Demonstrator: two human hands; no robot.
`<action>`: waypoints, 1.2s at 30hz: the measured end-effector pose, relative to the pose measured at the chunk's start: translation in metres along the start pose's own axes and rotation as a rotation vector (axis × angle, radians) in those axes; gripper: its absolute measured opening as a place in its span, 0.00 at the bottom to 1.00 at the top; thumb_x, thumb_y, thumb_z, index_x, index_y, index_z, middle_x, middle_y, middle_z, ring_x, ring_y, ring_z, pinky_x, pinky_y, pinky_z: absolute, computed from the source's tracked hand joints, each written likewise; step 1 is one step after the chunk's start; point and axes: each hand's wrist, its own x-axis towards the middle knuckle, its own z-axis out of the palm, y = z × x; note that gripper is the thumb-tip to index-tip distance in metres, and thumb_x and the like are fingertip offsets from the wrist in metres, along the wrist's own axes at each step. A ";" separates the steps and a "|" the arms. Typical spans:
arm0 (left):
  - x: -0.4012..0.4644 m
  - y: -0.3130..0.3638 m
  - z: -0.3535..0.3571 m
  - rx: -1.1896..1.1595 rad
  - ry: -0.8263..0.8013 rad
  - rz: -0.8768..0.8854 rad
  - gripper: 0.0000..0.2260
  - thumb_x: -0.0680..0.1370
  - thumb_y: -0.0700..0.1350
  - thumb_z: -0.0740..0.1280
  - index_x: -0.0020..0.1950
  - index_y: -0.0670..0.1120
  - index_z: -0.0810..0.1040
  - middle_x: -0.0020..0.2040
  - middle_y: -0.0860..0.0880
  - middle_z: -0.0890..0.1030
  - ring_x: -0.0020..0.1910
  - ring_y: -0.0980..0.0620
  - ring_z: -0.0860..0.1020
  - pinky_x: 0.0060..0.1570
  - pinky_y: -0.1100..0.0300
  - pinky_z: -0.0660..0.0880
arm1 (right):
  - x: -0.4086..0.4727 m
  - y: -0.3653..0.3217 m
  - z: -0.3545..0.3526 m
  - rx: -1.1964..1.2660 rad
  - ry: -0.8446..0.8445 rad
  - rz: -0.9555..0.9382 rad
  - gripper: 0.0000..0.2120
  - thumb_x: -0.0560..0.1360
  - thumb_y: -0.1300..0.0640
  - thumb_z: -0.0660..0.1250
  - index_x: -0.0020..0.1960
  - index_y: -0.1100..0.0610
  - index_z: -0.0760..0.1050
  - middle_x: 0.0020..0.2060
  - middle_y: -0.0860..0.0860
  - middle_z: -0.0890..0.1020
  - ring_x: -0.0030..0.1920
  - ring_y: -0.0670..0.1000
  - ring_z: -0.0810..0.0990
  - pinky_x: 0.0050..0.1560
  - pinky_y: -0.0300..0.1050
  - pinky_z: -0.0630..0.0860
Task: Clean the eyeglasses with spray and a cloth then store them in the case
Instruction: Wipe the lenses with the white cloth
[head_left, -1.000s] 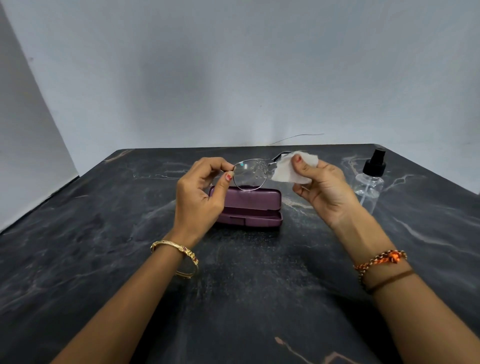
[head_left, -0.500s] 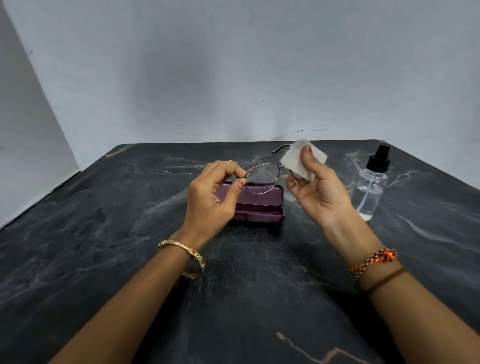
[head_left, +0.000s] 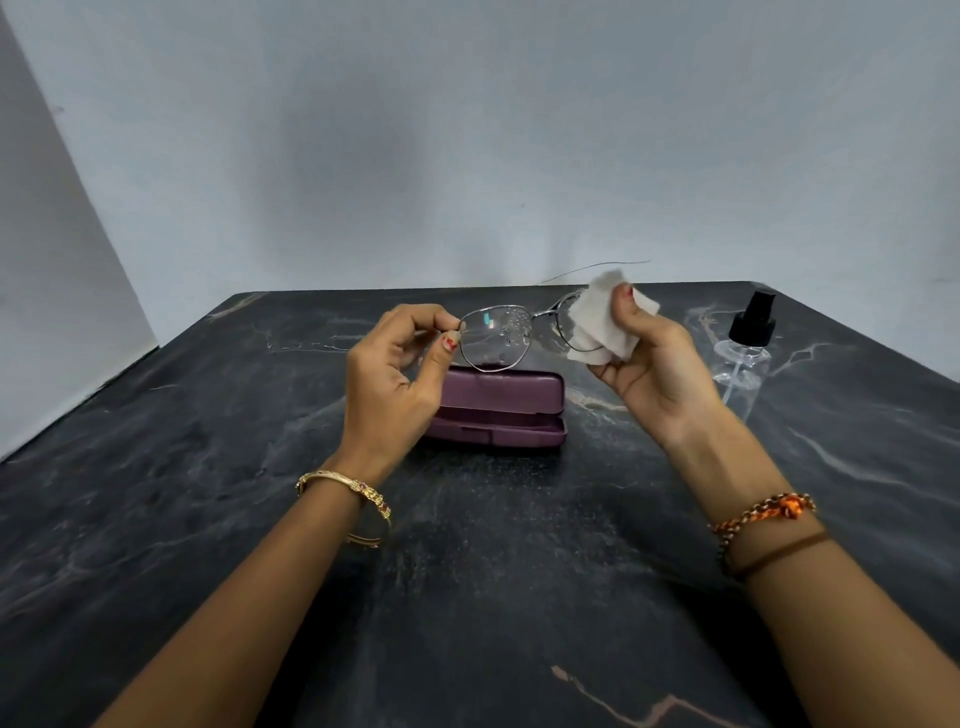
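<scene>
Nearest me: two bare forearms coming in from the near edge over the dark marble table (head_left: 156, 519); gold bangle (head_left: 347, 499) on the left wrist, orange beaded bracelet (head_left: 763, 512) on the right.

Left hand (head_left: 395, 374) is raised above the table, thumb and forefinger pinching the left end of the eyeglasses (head_left: 496, 336) at the rim; other fingers curled loosely.

Right hand (head_left: 660, 358) grips a folded white cloth (head_left: 597, 322), thumb on top, cloth wrapped over the right lens; I see the wire rim running under it.

Glasses are held in the air between both hands, above the case; long axis runs left-right, slightly higher on the right side; left lens faces me, droplets visible on it; temple arms I can't make out clearly.

Just behind and below: purple case (head_left: 501, 410) on the table, long axis left-right, lid looks down or nearly so, can't tell if latched.

Farther right: clear spray bottle (head_left: 743, 358), black pump top, standing upright, apart from the right hand.

Far end: pale wall (head_left: 467, 130).
</scene>
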 end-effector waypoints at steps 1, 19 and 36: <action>0.000 0.000 0.000 0.000 -0.004 0.000 0.05 0.73 0.39 0.63 0.47 0.45 0.75 0.43 0.50 0.77 0.46 0.55 0.78 0.51 0.63 0.77 | -0.001 0.000 0.001 0.044 0.016 0.009 0.06 0.75 0.57 0.62 0.45 0.58 0.75 0.32 0.48 0.84 0.34 0.45 0.83 0.33 0.36 0.79; -0.001 -0.003 -0.001 -0.002 0.005 -0.010 0.06 0.72 0.37 0.64 0.47 0.45 0.75 0.43 0.48 0.77 0.46 0.54 0.78 0.50 0.66 0.76 | -0.001 0.006 0.000 -0.154 -0.112 0.022 0.10 0.61 0.62 0.67 0.43 0.61 0.77 0.31 0.49 0.85 0.36 0.44 0.84 0.36 0.34 0.79; -0.008 -0.001 0.007 0.053 -0.104 0.068 0.06 0.72 0.36 0.64 0.47 0.44 0.75 0.43 0.45 0.78 0.47 0.42 0.78 0.50 0.52 0.77 | 0.000 0.011 0.003 0.267 0.142 0.068 0.02 0.73 0.59 0.65 0.45 0.58 0.74 0.30 0.50 0.85 0.32 0.46 0.83 0.31 0.35 0.78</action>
